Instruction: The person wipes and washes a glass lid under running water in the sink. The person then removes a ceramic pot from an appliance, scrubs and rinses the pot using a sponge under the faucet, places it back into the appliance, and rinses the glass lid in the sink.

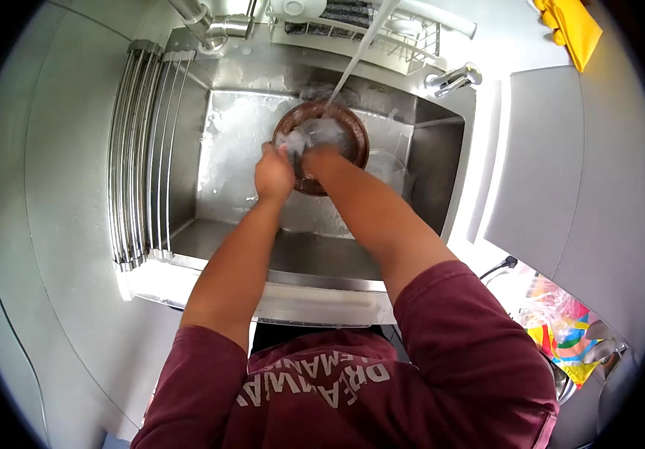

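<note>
A round reddish-brown dish (pixel 355 129) lies in the steel sink, with water from the faucet (pixel 363 49) streaming onto its far side. My left hand (pixel 274 173) is at the dish's left rim, its fingers partly hidden and blurred near white suds or a pale item. Over the middle of the dish, my right hand (pixel 321 157) is smeared by motion, so what it holds cannot be made out. A clear round dish (pixel 390 170) sits in the sink to the right of the brown one.
A roll-up metal rack (pixel 131 157) covers the sink's left edge. Behind the sink stands a white dish rack (pixel 412 46). A small chrome tap (pixel 457 77) is at the back right, and yellow gloves (pixel 573 30) lie at the top right.
</note>
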`<state>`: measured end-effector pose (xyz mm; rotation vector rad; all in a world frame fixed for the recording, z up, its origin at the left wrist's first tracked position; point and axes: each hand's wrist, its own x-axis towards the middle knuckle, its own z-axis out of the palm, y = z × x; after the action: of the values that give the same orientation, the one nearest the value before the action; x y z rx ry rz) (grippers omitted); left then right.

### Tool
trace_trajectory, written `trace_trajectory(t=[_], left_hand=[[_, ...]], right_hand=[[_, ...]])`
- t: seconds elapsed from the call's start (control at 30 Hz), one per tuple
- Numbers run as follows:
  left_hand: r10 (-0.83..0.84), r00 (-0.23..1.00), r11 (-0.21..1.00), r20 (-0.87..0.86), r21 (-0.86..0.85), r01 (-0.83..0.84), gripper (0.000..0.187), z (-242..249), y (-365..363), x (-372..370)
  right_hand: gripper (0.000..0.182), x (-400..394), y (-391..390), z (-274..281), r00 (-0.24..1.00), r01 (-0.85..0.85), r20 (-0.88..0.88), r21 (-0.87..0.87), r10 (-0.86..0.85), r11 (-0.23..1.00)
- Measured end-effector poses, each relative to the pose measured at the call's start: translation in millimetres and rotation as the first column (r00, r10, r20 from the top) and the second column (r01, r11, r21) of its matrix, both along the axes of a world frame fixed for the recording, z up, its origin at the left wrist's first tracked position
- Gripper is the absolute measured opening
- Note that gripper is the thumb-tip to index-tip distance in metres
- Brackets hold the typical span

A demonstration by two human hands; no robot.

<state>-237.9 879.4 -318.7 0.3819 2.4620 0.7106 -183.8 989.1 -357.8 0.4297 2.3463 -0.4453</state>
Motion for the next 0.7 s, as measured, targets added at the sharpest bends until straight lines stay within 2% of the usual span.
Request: trace_trajectory(t=[0.07,0.1,0.17,0.2,0.23,0.3,0.33,0.43,0.47,0.53,0.57,0.63,0.7], left_hand=[[0.018,1.000,0.999,0.014,0.041,-0.018,0.033,-6,-6,3],[0.000,1.000,0.994,0.003,0.112,0.000,0.036,-10,-8,6],[0.037,0.999,0.996,-0.036,0.088,-0.034,0.038,-12,-9,12],[0.055,0.997,0.996,-0.059,0.074,-0.051,0.039,-13,-9,12],[0.048,0.998,0.997,-0.045,0.064,-0.045,0.039,-13,-11,11],[0.034,0.999,0.998,-0.018,0.056,-0.033,0.039,-11,-9,6],[0.031,1.000,0.999,-0.003,0.046,-0.030,0.039,-8,-8,5],[0.050,0.998,0.997,0.025,0.054,-0.052,0.038,-1,-5,2],[0.053,0.998,0.998,0.041,0.028,-0.054,0.039,1,-4,2],[0.068,0.995,0.998,0.070,-0.022,-0.067,0.040,8,-2,4],[0.021,0.997,0.999,-0.079,0.041,-0.018,0.042,10,-3,7],[-0.037,0.922,0.986,-0.385,0.138,0.097,0.045,21,-6,12],[-0.401,0.763,0.842,-0.507,0.126,0.525,0.043,35,-18,9]], right_hand=[[0.049,-11,5,-6,0.961,0.275,0.099,-0.321,-0.257,0.906],[0.045,-8,1,-16,0.744,0.549,-0.008,-0.564,-0.669,0.617],[0.043,-3,-14,-1,0.417,0.754,0.015,-0.564,-0.909,0.337],[0.042,-4,-19,5,0.224,0.808,0.029,-0.564,-0.974,0.169],[0.039,5,-23,-8,0.608,0.634,-0.209,-0.453,-0.766,0.627],[0.038,21,-21,26,0.912,0.301,-0.193,-0.286,-0.363,0.910],[0.038,30,-17,48,0.982,0.086,-0.149,-0.208,-0.119,0.974],[0.033,69,16,94,0.972,-0.147,-0.199,-0.108,0.124,0.983],[0.032,80,28,94,0.892,-0.274,-0.374,-0.007,0.252,0.962],[0.029,100,46,72,0.592,-0.455,-0.631,0.252,0.502,0.854],[0.027,100,44,65,0.599,-0.487,-0.585,0.276,0.547,0.829],[0.023,83,36,63,0.596,-0.553,-0.493,0.321,0.634,0.769],[0.022,64,30,76,0.656,-0.591,-0.420,0.230,0.627,0.773]])
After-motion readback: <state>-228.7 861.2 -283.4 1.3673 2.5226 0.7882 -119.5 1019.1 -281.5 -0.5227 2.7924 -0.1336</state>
